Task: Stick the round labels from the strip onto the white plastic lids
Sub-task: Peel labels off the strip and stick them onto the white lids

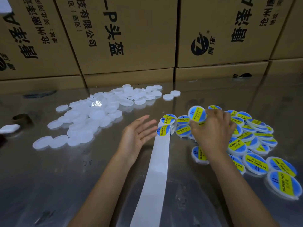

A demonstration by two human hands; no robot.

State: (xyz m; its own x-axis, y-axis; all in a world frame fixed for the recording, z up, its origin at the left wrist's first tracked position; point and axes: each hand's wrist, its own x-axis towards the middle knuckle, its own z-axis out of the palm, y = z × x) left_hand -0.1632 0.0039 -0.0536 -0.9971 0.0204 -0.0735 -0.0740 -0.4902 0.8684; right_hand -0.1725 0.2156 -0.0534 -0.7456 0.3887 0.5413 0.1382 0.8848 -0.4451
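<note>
1. Your right hand pinches one labelled lid, raised over the labelled pile.
2. Your left hand lies palm-up, fingers spread, holding nothing, beside the label strip.
3. Plain white lids are heaped far left on the table.

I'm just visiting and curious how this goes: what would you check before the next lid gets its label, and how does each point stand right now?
1. Finished lid out of the way: not ok, the right hand holds it above the labelled pile.
2. Left hand free: ok, open, palm up, beside the strip.
3. Labels left on the strip: ok, one sits at its far end, with more on the curl behind.
4. Blank lids at hand: ok, a heap lies to the left on the table.
5. Label on the held lid smooth and centred: cannot tell, it is blurred.
</note>
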